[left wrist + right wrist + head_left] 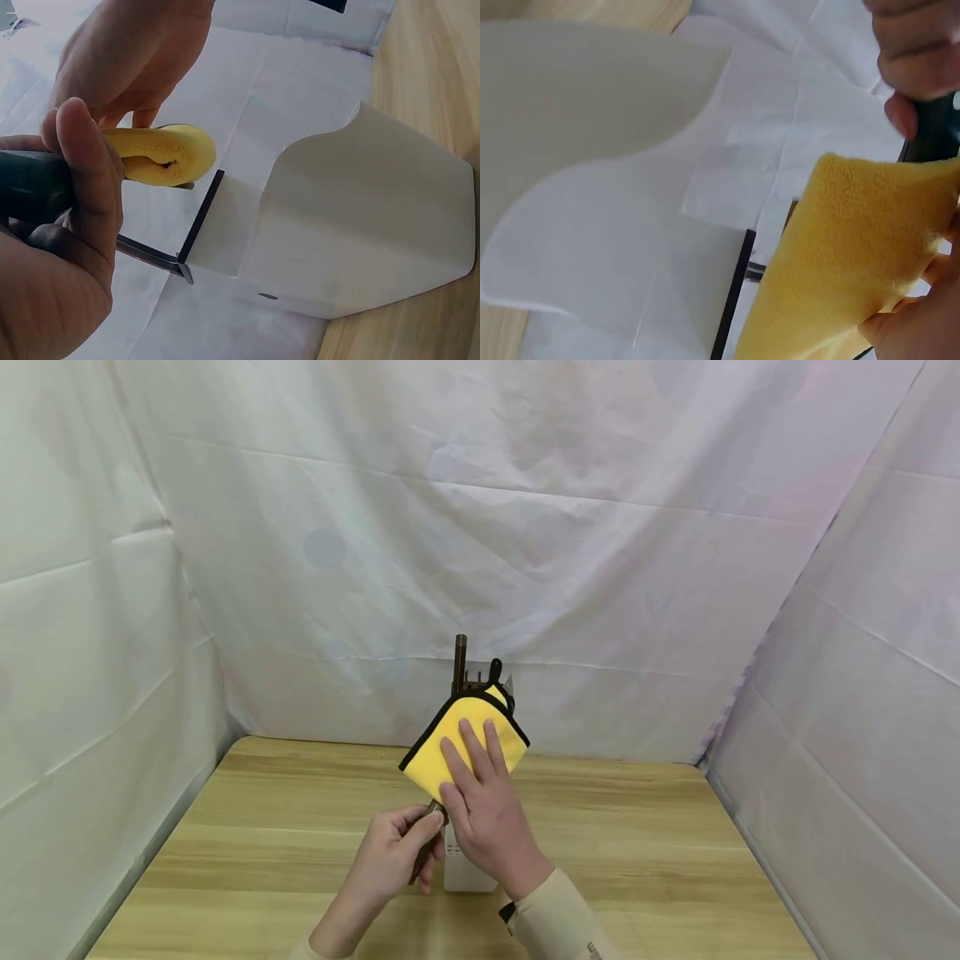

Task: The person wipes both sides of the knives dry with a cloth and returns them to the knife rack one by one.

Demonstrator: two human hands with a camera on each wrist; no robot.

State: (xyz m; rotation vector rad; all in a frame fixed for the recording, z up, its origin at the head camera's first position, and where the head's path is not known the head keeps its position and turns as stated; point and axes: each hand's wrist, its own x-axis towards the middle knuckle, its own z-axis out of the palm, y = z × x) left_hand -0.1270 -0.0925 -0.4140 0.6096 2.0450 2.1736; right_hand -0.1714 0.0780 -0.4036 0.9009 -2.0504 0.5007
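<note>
My left hand (390, 852) grips the dark handle (30, 184) of a tool whose far part lies under a yellow cloth, so its kind is hidden. The cloth (427, 768) has black edging and is folded over that part; its fold shows in the left wrist view. My right hand (491, 822) lies across the cloth in the head view, fingers straight and spread, pressing on it. Below and behind both hands stands a white holder (468, 872) with a curved side, partly hidden by them.
A brown rod-like handle (460, 656) sticks up behind the cloth, with a black loop (496, 670) beside it. The holder stands on a wood-grain table (637, 860). White fabric (487, 552) encloses the back and both sides.
</note>
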